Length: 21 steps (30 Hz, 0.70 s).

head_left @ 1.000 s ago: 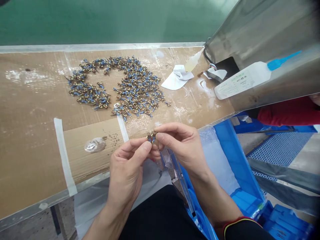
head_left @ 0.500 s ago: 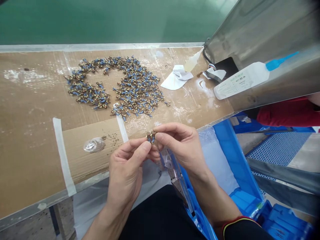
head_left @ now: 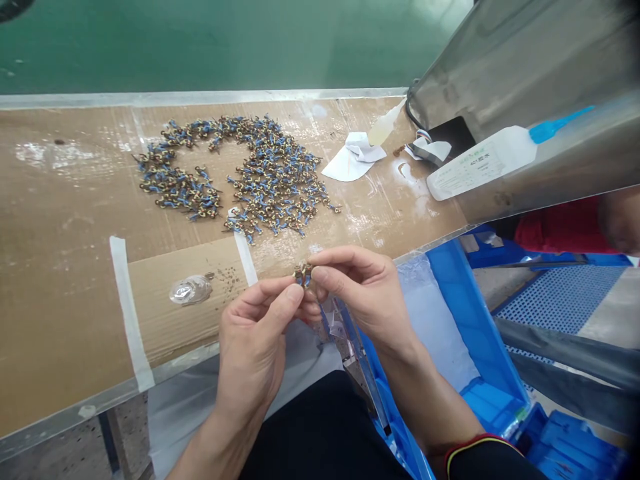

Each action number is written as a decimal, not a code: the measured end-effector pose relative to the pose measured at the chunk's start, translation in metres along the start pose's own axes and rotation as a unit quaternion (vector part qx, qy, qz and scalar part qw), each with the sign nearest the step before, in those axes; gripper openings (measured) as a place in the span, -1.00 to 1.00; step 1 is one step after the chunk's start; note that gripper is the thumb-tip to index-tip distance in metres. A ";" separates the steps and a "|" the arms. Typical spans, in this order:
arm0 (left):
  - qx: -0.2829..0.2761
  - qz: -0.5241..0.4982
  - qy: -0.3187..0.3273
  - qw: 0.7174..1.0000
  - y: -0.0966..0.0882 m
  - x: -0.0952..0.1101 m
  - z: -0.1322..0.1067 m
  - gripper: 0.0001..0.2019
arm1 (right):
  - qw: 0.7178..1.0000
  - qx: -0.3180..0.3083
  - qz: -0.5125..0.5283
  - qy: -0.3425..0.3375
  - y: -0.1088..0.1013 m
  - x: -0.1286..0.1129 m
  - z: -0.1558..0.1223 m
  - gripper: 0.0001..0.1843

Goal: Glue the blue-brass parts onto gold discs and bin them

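Both my hands meet over the near edge of the cardboard-covered bench [head_left: 60,280]. My left hand [head_left: 255,333] and my right hand [head_left: 360,293] pinch one small brass and blue part [head_left: 303,273] between their fingertips. A big heap of the same brass and blue parts [head_left: 260,173] lies spread on the bench farther back, apart from my hands. A smaller clump of these parts [head_left: 175,187] lies to its left.
A white glue bottle with a blue nozzle [head_left: 480,163] lies on a steel chute at the right. Crumpled white paper [head_left: 355,157] and a small clear plastic piece [head_left: 190,290] lie on the bench. A blue crate [head_left: 465,333] stands below. Someone's red sleeve [head_left: 560,230] shows at right.
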<state>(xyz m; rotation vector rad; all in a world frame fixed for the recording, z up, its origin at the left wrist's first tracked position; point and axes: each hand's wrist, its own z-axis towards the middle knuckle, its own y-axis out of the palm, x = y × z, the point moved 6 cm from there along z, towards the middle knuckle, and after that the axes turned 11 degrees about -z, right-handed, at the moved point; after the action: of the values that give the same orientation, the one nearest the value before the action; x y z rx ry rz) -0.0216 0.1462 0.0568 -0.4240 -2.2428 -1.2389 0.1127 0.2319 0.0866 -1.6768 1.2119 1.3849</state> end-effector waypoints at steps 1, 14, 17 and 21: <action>0.002 0.002 0.002 1.000 -0.001 0.000 0.000 -0.92 | 1.000 -0.003 0.000 -0.004 -0.001 0.000 0.001 -0.86; 0.042 0.004 -0.005 0.999 -0.008 -0.008 0.015 -0.85 | 0.889 0.079 -0.430 -0.137 -0.059 0.002 0.047 -0.84; 0.042 0.012 -0.007 0.999 -0.009 -0.009 0.020 -0.85 | 0.881 0.082 -0.446 -0.133 -0.066 0.001 0.055 -0.86; 0.041 0.025 -0.014 0.999 -0.009 -0.009 0.022 -0.83 | 0.872 0.136 -0.439 -0.170 -0.078 -0.006 0.068 -0.84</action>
<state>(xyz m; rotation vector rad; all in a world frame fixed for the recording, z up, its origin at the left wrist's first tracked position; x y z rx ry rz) -0.0254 0.1604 0.0359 -0.4655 -2.2831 -1.1166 0.1593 0.3228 0.0697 -1.4063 0.3132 0.8194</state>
